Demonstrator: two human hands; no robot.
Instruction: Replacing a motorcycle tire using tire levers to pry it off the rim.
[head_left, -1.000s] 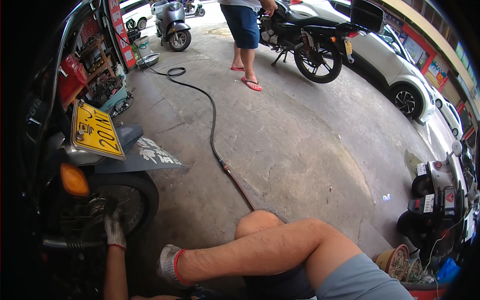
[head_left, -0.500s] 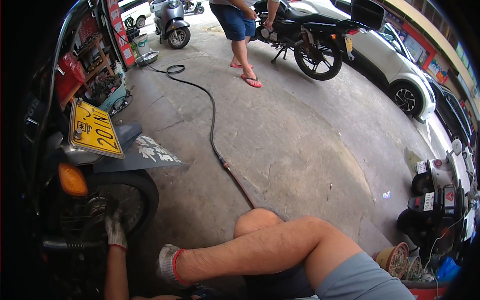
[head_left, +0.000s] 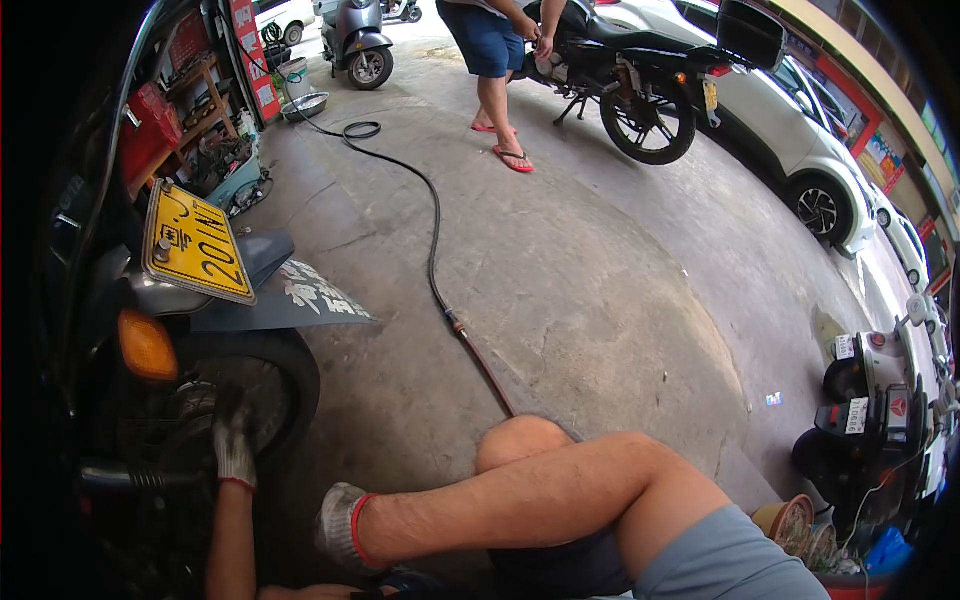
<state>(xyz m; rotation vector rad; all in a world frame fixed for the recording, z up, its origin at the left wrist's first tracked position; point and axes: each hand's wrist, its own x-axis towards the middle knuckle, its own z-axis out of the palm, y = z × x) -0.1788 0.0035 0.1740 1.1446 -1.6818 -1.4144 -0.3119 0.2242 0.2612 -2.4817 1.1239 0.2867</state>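
Note:
My left hand (head_left: 235, 450), in a dirty knitted glove with red cuff, reaches into the dark spoked wheel of a motorcycle, near its hub (head_left: 195, 400) and below the tire's upper curve (head_left: 260, 350). Its fingertips are lost in shadow. Over that wheel are a mudguard (head_left: 285, 315), an orange indicator (head_left: 147, 345) and a yellow plate (head_left: 200, 245). My right hand (head_left: 345, 525), gloved alike, hangs low right of the wheel, its fingers turned down and hidden; the bare forearm crosses over a knee (head_left: 525, 440).
A hose (head_left: 433, 250) with rusty pipe (head_left: 485, 370) lies across the concrete. A person (head_left: 500, 70) in flip-flops stands at a black motorcycle (head_left: 645, 125) before a white car (head_left: 800, 160). Cluttered shelves (head_left: 190, 110) stand left; scooters (head_left: 860, 400) and flowerpots (head_left: 780, 520) are right.
The person in flip-flops has bent toward the black motorcycle, both hands now together at its side. My hands stay in about the same places; the view has shifted slightly.

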